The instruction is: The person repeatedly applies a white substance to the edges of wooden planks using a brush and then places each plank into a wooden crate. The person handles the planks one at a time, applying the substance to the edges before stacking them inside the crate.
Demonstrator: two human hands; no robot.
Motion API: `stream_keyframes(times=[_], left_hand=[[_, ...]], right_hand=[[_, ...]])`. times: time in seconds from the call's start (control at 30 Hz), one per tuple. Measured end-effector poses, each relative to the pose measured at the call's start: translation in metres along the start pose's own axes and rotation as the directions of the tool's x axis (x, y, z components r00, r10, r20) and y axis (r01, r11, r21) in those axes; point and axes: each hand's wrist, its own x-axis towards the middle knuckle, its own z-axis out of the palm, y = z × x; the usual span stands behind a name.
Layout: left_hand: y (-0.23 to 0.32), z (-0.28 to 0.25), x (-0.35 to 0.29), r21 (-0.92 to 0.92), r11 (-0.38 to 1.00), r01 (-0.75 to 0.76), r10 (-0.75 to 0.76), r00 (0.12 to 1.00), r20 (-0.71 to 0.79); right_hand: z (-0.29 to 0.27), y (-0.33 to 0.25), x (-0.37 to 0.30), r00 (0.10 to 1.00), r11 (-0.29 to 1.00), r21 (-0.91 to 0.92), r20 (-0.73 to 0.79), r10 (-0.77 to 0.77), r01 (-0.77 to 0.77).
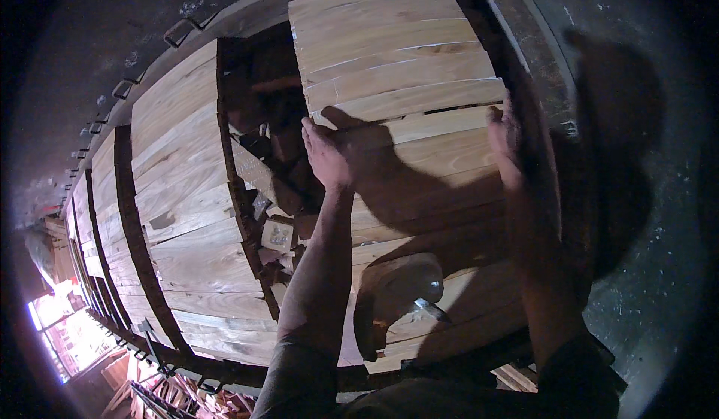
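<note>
Pale wooden boards (434, 146) lie edge to edge in a wide stack, with a dark slit between two of them near my hands. My left hand (327, 155) is at the stack's left edge, its fingers stretched out. At the opposite edge is my right hand (505, 134), partly in shadow, with its fingers extended along the board ends. Neither hand is wrapped round anything. Both hands appear to touch the board ends, though the exact contact is hard to see. Dark shadows of my arms fall across the wood.
A rounded, see-through object (408, 280) with a shiny piece lies on the near boards. Left of the stack, a dark gap holds wood offcuts (278, 235); beyond it stands another row of boards (195, 187). A metal frame with loop handles (180, 33) surrounds everything.
</note>
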Motion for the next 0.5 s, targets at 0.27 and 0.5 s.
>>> stream_keyframes(times=[0.27,0.5], left_hand=[[-0.005,0.002,0.001,-0.101,0.993,0.066,-0.062,0.997,0.044],[-0.032,-0.008,0.002,-0.416,0.909,0.018,0.025,0.995,0.097]], right_hand=[[-0.012,-0.012,-0.005,1.0,0.993,0.116,0.001,-0.019,0.019],[-0.016,-0.045,-0.006,0.945,0.945,0.013,0.037,0.326,-0.327]])
